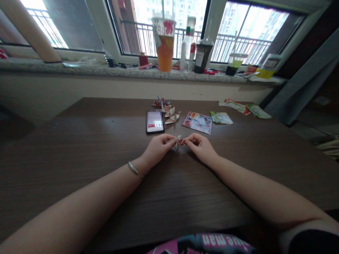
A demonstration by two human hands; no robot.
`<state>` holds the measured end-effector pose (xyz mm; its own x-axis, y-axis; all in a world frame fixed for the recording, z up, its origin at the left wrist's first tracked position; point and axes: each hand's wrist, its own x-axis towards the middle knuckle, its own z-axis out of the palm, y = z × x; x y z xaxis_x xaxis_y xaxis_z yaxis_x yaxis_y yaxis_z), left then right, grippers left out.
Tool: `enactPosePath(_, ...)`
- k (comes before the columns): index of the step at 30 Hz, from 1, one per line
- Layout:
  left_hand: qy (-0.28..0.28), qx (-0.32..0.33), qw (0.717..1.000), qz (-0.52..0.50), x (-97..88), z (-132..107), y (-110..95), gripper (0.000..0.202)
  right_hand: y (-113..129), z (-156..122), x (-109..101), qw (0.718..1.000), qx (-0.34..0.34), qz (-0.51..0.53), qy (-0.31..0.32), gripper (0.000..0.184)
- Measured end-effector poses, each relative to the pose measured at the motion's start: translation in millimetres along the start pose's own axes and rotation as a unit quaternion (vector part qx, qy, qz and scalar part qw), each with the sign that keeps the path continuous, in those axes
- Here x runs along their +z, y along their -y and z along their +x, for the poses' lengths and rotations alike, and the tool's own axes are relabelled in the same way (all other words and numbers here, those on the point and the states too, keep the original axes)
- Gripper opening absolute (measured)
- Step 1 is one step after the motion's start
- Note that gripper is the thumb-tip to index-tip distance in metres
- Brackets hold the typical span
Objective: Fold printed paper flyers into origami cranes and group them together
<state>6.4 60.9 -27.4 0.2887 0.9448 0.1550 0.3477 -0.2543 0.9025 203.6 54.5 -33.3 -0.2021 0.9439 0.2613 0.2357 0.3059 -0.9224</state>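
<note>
A small piece of folded paper (179, 142) was found at the centre of the frame, between the two hands. The left hand (159, 146) was pinched on its left end; the right hand (200, 145) was pinched on its right end. Just above the left hand in frame, a phone (155, 123) lay on the dark surface (106, 141).

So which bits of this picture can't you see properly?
All in the head view:
- Small red-and-white folded paper: ends hidden by the fingers of the left hand and right hand.
- Black-framed rectangular phone: screen blurred by pixelation.
- Flat pink-and-blue rectangular packet: small print too tiny to read.
- Pink-and-teal printed cloth: cut off by the bottom edge.
</note>
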Motion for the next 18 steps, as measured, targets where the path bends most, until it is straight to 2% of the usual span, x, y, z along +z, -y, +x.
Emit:
enactPosePath(6, 0.026, -0.010, 0.996, -0.081, 1.7, -0.1, -0.8, 0.033, 3.7, 1.8, 0.6, 0.999, 0.028, -0.017, -0.004, 0.019)
enactPosePath(10, 0.032, -0.022, 0.993, -0.114, 3.5, 0.0, 0.2, 0.034, 4.3, 2.0, 0.1, 1.000, 0.004, -0.024, -0.010, 0.014)
enactPosePath(13, 0.029, -0.008, 0.994, -0.105, 4.1, -0.2, -0.5, 0.035, 2.5, 3.5, -0.7, 1.000, 0.007, -0.005, -0.011, 0.013)
enactPosePath(18, 0.021, 0.019, 0.999, -0.023, 2.9, -1.0, -3.9, 0.028, 2.3, 5.9, -2.4, 0.998, 0.050, 0.026, -0.003, 0.020)
